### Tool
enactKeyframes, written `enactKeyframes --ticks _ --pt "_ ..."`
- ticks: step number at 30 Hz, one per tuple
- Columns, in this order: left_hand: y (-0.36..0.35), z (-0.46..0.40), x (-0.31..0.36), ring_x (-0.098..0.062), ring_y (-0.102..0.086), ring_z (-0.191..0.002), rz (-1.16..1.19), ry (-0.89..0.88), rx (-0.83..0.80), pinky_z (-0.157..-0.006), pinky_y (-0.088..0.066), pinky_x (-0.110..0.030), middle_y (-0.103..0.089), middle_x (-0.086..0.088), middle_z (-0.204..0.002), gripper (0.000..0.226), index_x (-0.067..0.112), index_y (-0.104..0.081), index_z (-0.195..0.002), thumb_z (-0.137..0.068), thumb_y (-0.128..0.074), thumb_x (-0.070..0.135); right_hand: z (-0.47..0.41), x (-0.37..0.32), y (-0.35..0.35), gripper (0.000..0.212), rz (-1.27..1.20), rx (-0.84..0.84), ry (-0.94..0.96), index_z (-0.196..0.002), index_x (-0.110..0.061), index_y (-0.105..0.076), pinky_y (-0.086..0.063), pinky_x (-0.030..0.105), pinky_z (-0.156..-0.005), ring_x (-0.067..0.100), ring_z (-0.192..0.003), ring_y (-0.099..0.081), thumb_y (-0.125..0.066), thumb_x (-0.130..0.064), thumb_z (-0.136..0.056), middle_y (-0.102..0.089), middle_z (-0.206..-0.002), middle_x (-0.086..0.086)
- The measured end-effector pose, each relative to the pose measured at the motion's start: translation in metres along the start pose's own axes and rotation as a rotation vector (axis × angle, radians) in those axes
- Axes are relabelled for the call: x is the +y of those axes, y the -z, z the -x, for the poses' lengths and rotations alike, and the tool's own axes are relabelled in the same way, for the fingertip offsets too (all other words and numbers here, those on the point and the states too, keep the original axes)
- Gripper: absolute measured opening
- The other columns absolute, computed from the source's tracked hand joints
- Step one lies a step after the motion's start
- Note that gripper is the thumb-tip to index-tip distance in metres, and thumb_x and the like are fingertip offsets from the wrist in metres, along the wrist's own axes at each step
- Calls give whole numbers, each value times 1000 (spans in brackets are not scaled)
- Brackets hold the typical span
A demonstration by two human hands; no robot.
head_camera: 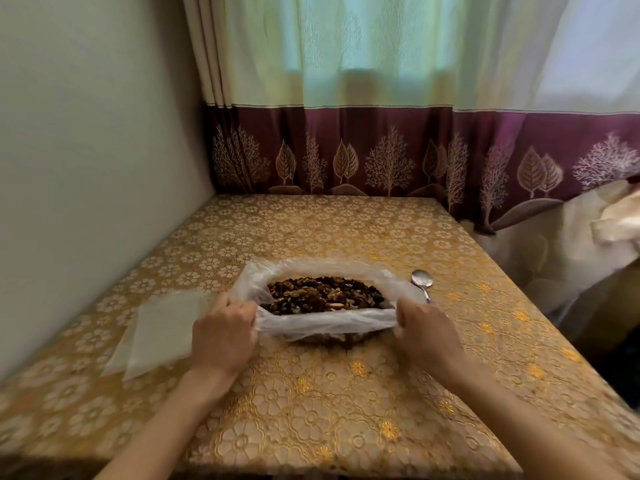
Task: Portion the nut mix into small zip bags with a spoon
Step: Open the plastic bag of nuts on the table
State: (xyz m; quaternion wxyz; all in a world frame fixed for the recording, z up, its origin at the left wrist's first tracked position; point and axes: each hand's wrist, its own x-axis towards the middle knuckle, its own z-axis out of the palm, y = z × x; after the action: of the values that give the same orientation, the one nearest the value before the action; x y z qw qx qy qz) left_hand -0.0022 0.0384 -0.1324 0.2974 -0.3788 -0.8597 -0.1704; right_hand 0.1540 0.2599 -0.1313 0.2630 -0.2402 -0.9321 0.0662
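Observation:
A big clear plastic bag (325, 323) with its rim rolled down lies in the middle of the table, full of brown nut mix (325, 294). My left hand (225, 330) grips the bag's rim at its left near corner. My right hand (424, 329) grips the rim at the right near corner. A metal spoon (422, 282) lies on the table just right of the bag, bowl away from me. A few small flat zip bags (162, 332) lie in a loose pile to the left of my left hand.
The table (329, 410) wears a gold floral cloth and stands against a pale wall on the left and a purple-hemmed curtain (381, 150) behind. A pale cloth heap (571, 244) sits off the table's right edge.

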Motion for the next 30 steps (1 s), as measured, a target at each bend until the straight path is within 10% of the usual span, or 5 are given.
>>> enactKeyframes --ticks 4,11,15,22,30 --pt "-3 5 -7 -16 -47 -68 246 245 -354 -64 -48 -31 -51 1 -68 16 20 -47 -70 -82 -59 18 -3 14 1 22 -523 -457 -291 -66 -15 -62 -35 14 -42 7 -51 -48 -64 -22 -86 -56 -61 -1" --pt "9 -7 -2 -23 -65 -62 1029 883 -416 -55 -54 -29 -68 -18 -81 32 7 -52 -97 -88 -59 36 -10 17 -5 57 -577 -113 -523 -74 -2 -61 -44 25 -49 21 -53 -57 -61 -58 -81 -62 -63 13" --pt "4 -13 6 -28 -67 -75 1194 1056 -300 -61 -59 -34 -67 -19 -89 21 -2 -56 -104 -84 -59 -3 -17 5 -13 26 -730 -84 -646 -70 -2 -57 -58 47 -66 31 -67 -68 -65 -20 -87 -64 -74 18" --pt "3 -19 -6 -21 -54 -79 2047 1536 -36 -83 -46 -35 -54 -17 -99 33 -5 -47 -119 -91 -30 -10 -21 19 -3 25 -1959 -87 -1287 -103 -4 -49 -48 45 -83 35 -108 -56 -38 14 -90 -57 -107 25" --pt "6 -27 -9 -28 -46 -117 2062 1495 -218 -105 -34 -44 -50 -17 -124 47 -7 -37 -132 -91 -31 16 -29 16 -2 16 -1570 -248 -1171 -86 -5 -52 -46 31 -54 18 -63 -49 -38 -4 -92 -55 -57 9"
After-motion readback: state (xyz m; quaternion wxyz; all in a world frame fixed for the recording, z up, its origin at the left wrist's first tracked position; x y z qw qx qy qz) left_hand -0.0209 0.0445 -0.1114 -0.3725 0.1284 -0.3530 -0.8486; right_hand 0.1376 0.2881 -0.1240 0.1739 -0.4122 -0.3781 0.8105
